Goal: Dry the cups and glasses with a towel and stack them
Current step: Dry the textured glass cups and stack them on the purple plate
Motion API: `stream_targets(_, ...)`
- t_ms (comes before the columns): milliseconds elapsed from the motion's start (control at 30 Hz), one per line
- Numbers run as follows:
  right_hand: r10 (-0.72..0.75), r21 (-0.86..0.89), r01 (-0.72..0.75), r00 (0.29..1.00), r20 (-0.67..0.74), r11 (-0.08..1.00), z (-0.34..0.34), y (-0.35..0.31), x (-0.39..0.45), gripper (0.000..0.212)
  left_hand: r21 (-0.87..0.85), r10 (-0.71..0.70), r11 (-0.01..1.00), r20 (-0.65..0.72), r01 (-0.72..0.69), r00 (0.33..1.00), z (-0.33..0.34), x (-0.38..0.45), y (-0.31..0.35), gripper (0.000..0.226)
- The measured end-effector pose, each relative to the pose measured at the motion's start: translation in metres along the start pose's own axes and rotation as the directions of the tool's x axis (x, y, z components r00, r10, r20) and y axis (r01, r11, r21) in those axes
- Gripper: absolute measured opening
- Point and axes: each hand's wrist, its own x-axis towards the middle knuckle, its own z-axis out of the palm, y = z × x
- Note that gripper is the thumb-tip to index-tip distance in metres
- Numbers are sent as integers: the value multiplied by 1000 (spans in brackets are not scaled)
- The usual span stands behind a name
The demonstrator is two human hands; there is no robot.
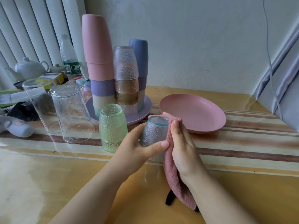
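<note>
My left hand (139, 146) grips a bluish textured glass (153, 135), held upside down above the table. My right hand (182, 143) presses a pink towel (173, 175) flat against the glass's right side, and the towel hangs down below the wrist. A green textured glass (112, 128) stands upside down just left of my left hand. Two clear glasses (69, 110) stand upside down further left. On a purple plate (145, 110) behind them rise stacks of upturned cups: a pink-topped stack (98, 62), textured glasses (126, 75) and a purple-topped stack (140, 62).
A pink plate (192, 113) lies to the right of the stacks. A white teapot (30, 68), a water bottle (69, 57), small boxes and clutter fill the back left. A grey fabric edge (284, 94) is at the right. The tablecloth is striped.
</note>
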Motion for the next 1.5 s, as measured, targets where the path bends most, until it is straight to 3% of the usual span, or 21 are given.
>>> stream_targets(133,6,-30,-5,999,33,1000,-2,3,2,70,-137,14,990,-88,-26,996,-2,0,1,53)
stream_targets(233,100,-31,-99,994,34,995,-3,9,4,80,-184,20,982,-132,-44,991,0,-1,1,53)
stream_targets(267,133,-37,-131,990,37,991,-3,10,6,76,-192,29,980,-151,-58,988,1,-1,2,52)
stream_targets(333,166,-70,-163,986,35,984,-5,14,9,48,-163,66,981,-203,-100,977,1,-2,6,51)
stream_targets(400,145,-135,-141,989,20,981,-7,16,12,22,-33,136,988,-282,-151,950,-2,-4,15,55)
stream_targets(500,56,-243,-45,998,37,969,-7,17,14,14,251,290,949,-453,-191,843,-12,-9,34,66)
stream_targets(567,44,-271,-33,998,36,962,-6,16,12,11,391,344,912,-564,-124,751,-27,-6,46,71)
stream_targets(633,46,-269,-35,998,36,963,-6,16,11,12,450,341,892,-622,-35,705,-43,1,56,74)
stream_targets(833,37,-297,-24,999,39,955,-7,18,11,14,473,250,873,-650,123,718,-64,14,42,78)
stream_targets(933,30,-277,-16,999,44,961,-9,18,11,14,495,208,845,-653,202,728,-62,16,32,70)
stream_targets(1167,-17,-319,45,996,89,947,-11,15,12,9,526,205,818,-643,231,738,-56,12,24,70)
stream_targets(1233,-66,-447,123,988,141,886,-17,13,13,11,536,233,814,-654,223,719,-54,9,21,71)
stream_targets(1333,-169,-669,245,969,178,702,-26,10,16,20,530,242,817,-672,227,700,-52,6,19,70)
stream_targets(1400,-167,-740,226,974,155,634,-30,8,16,22,544,244,804,-668,238,703,-51,6,19,70)
stream_targets(1500,-95,-765,122,992,79,632,-34,8,17,27,556,238,794,-657,245,716,-52,6,20,77)
